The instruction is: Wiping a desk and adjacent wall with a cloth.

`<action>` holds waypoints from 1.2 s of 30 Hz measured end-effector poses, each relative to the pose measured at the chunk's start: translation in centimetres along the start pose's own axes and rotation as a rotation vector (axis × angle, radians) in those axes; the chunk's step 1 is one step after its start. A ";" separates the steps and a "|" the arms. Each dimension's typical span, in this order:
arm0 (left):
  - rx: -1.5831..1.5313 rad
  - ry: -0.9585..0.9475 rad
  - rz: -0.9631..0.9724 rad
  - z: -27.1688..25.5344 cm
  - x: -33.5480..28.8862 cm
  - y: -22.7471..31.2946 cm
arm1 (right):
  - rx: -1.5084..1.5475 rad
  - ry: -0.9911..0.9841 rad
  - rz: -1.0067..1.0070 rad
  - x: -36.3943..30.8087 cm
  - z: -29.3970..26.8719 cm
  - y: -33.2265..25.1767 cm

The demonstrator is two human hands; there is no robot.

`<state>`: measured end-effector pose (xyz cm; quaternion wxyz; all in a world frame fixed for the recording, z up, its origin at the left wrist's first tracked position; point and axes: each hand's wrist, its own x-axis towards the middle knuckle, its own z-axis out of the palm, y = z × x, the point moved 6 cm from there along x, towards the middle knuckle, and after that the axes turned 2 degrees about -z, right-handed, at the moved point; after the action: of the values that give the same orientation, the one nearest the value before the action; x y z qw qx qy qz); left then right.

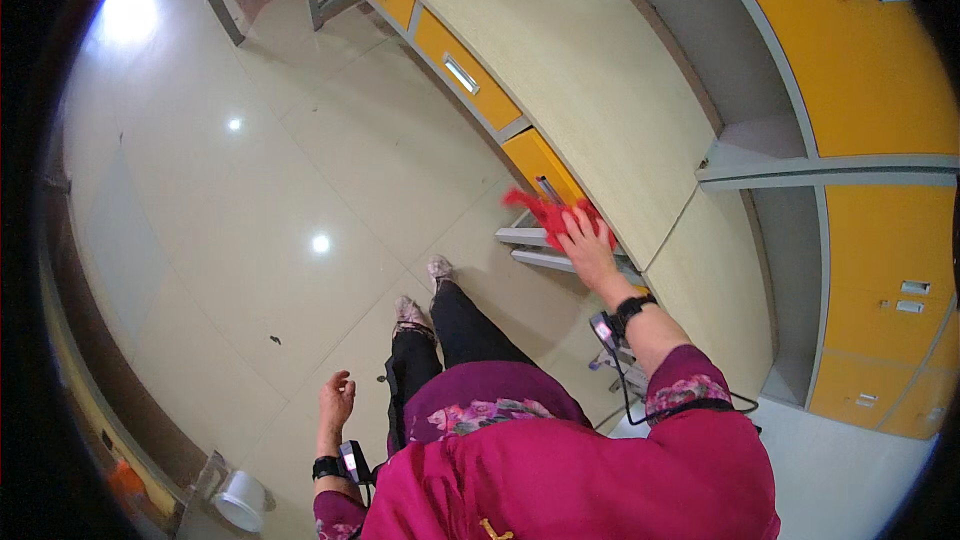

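Right hand presses red cloth on drawer.

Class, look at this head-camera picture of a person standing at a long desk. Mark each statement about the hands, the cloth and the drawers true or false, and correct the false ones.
1. The right hand presses a red cloth against the front edge of the desk. True.
2. The left hand holds a second cloth. False: it hangs empty at the person's side, fingers loosely curled.
3. The drawer fronts under the desk are yellow. True.
4. The cloth is blue. False: it is red.
5. Both wrists carry a dark band. True.
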<state>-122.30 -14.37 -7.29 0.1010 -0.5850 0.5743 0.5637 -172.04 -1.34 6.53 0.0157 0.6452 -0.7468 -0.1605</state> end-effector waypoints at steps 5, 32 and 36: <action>0.186 -0.061 0.032 -1.0 1.8 -0.3 | 0.113 -0.021 0.143 -2.2 0.2 0.1; 1.123 -0.503 0.500 -14.3 15.5 28.3 | 2.570 1.699 1.273 4.6 5.6 -1.2; 1.162 -0.440 0.547 -16.9 14.7 32.6 | 2.606 2.012 0.805 4.9 5.7 -1.6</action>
<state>-143.03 -45.94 4.39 0.3671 -0.1411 0.8774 0.2747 -172.65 -5.02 -0.16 0.0166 0.1492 0.1730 -0.9734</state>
